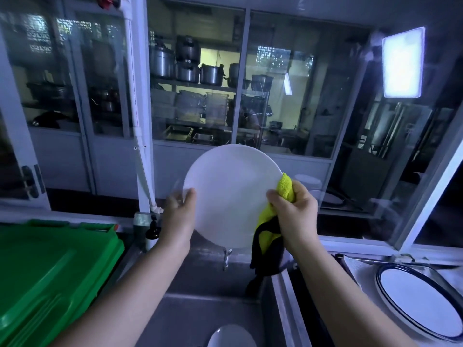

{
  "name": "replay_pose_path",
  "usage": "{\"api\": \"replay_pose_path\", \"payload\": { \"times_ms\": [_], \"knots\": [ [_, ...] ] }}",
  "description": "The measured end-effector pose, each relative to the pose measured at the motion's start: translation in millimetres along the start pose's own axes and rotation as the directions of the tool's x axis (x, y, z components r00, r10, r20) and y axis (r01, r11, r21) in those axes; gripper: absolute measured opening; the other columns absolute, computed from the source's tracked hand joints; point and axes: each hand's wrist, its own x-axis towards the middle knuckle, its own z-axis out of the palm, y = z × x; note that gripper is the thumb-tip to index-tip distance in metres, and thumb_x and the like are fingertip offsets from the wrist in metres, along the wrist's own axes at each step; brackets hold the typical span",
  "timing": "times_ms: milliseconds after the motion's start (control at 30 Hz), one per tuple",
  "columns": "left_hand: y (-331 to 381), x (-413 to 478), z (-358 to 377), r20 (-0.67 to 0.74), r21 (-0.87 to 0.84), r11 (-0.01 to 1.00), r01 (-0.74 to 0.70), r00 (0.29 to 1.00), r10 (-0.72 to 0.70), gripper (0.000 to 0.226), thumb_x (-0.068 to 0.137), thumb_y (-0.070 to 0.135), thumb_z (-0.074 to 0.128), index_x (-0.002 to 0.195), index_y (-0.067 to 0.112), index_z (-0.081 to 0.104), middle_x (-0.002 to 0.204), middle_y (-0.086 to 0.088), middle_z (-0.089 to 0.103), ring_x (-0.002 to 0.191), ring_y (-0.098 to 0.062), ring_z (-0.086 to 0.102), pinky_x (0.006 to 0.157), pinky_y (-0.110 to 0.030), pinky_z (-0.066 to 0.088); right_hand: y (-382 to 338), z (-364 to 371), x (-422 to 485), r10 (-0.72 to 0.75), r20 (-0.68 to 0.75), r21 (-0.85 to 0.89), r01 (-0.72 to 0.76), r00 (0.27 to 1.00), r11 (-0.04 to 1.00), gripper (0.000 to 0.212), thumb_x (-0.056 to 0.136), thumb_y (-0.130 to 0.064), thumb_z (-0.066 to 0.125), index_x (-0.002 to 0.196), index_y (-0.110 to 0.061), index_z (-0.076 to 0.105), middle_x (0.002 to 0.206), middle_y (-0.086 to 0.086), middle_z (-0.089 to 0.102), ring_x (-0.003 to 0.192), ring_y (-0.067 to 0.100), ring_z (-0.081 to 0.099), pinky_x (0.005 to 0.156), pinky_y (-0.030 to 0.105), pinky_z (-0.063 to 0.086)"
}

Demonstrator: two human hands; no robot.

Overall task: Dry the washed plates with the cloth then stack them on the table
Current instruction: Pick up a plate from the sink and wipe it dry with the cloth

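The left hand pinches the left rim of a white plate, with the thumb on the near face and the fingers behind the edge, where they are blurred. The right hand is curled round a bunched yellow and black cloth and holds it against the plate's right rim, so the rim sits between thumb and cloth. The yellow part sticks up above the knuckles and the black part hangs loose below the wrist. The plate is held almost upright, its face to the camera, in the air between the two hands and above the far end of a steel sink.

A small tap shows just under the plate's lower edge. In the sink's near end lies a second white plate, cut off by the bottom of the frame. To the right, beyond the sink wall, a metal tray holds one thing — a white plate with a dark blue rim, lying tilted on a pale lining. To the left of the sink sits a green plastic bin lid, and at its far corner stands a pump bottle. Beyond the plate a glazed partition shows shelves of metal pots, with stacked clear tubs below them.
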Motion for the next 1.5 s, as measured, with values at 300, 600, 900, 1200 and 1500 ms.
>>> {"api": "replay_pose_path", "payload": {
  "times_ms": [300, 600, 900, 1200, 1500],
  "knots": [
    [27.9, -24.5, 17.3, 0.266, -0.479, 0.825, 0.298, 0.946, -0.187, 0.038, 0.089, 0.049, 0.06, 0.084, 0.011, 0.061, 0.06, -0.005, 0.07, 0.054, -0.017, 0.069, 0.045, -0.026, 0.054, 23.7, 18.3, -39.7, -0.894, 0.25, -0.5, 0.84, 0.372, 0.21, 0.016, 0.094, -0.008, 0.057, 0.107, -0.007, 0.066, 0.085, 0.016, 0.069, 0.074, 0.03, 0.067, 0.062, 0.035, 0.055],
    [12.7, -17.7, 9.5, 0.159, -0.49, 0.844, 0.217, 0.975, -0.159, 0.021, 0.093, 0.03, 0.06, 0.099, 0.011, 0.066, 0.083, -0.002, 0.076, 0.07, -0.015, 0.073, 0.053, -0.026, 0.055, 50.6, 13.6, -57.1, -0.775, 0.494, -0.284, 0.916, 0.394, 0.284, 0.025, 0.097, -0.011, 0.052, 0.122, -0.011, 0.058, 0.131, 0.011, 0.053, 0.123, 0.032, 0.051, 0.101, 0.047, 0.042],
    [8.4, -30.2, 3.1, 0.13, -0.329, 0.944, 0.011, 0.991, 0.034, 0.02, 0.093, 0.041, 0.058, 0.087, 0.024, 0.067, 0.075, 0.022, 0.072, 0.067, 0.008, 0.065, 0.053, -0.013, 0.047, 22.2, 11.8, -30.9, -0.413, 0.31, -0.496, 0.516, 0.856, 0.698, 0.051, 0.087, -0.012, 0.064, 0.135, -0.001, 0.05, 0.135, 0.022, 0.04, 0.124, 0.028, 0.036, 0.107, 0.042, 0.031],
    [19.3, -19.5, 2.6, 0.09, -0.344, 0.939, 0.006, 0.996, 0.026, 0.015, 0.083, 0.043, 0.069, 0.07, 0.037, 0.075, 0.073, 0.014, 0.073, 0.081, -0.009, 0.068, 0.087, -0.039, 0.051, 17.1, 27.6, -43.5, -0.639, 0.604, -0.354, 0.879, 0.476, 0.32, 0.035, 0.097, -0.022, 0.049, 0.13, -0.014, 0.059, 0.14, 0.003, 0.04, 0.127, 0.025, 0.041, 0.099, 0.034, 0.03],
    [20.8, -15.3, -12.9, 0.148, -0.271, 0.962, -0.032, 0.986, 0.075, 0.012, 0.076, 0.051, 0.066, 0.068, 0.044, 0.072, 0.084, 0.015, 0.072, 0.082, -0.012, 0.064, 0.073, -0.033, 0.047, 25.9, 0.7, -19.6, -0.563, 0.388, -0.519, 0.678, 0.73, 0.521, 0.029, 0.095, -0.021, 0.054, 0.12, -0.013, 0.067, 0.12, -0.002, 0.054, 0.108, 0.013, 0.04, 0.095, 0.028, 0.031]
  ]
}}
